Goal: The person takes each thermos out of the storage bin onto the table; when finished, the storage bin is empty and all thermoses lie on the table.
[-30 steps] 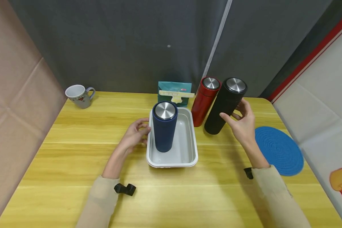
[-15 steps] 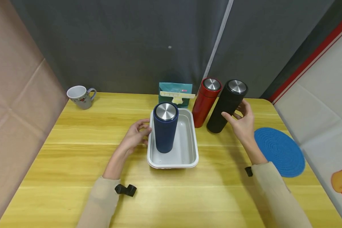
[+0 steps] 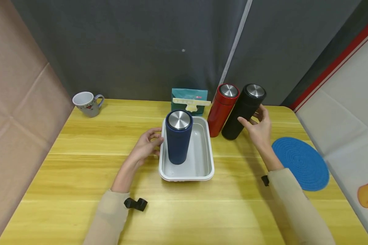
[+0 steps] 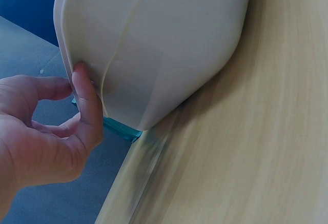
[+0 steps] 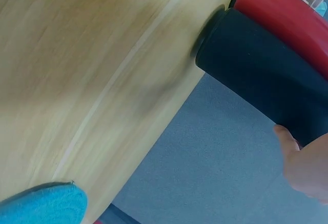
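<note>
In the head view, my left hand (image 3: 146, 143) is at the left side of a white plastic tray (image 3: 200, 148). The left wrist view shows its thumb and fingers pinching the tray's rim (image 4: 64, 34). Inside the tray a navy thermos flask (image 3: 178, 144) with a steel-topped lid stands upright. On the right, my right hand (image 3: 260, 128) grips a black thermos flask (image 3: 240, 114) by its side, thumb toward the front. This flask is upright, right beside a red thermos flask (image 3: 219, 114). In the right wrist view, the black flask's base (image 5: 215, 39) is close to the tabletop.
Behind the tray stands a teal packet (image 3: 187, 92) with a cream clip (image 3: 190, 103). A patterned mug (image 3: 87, 103) sits at the back left. A round blue woven mat (image 3: 300, 163) lies on the right. A dark grey partition (image 3: 125, 51) rises behind the wooden table (image 3: 187, 211).
My right hand has shifted the black flask slightly backward, closer to the red one. The left hand, tray and navy flask keep their places.
</note>
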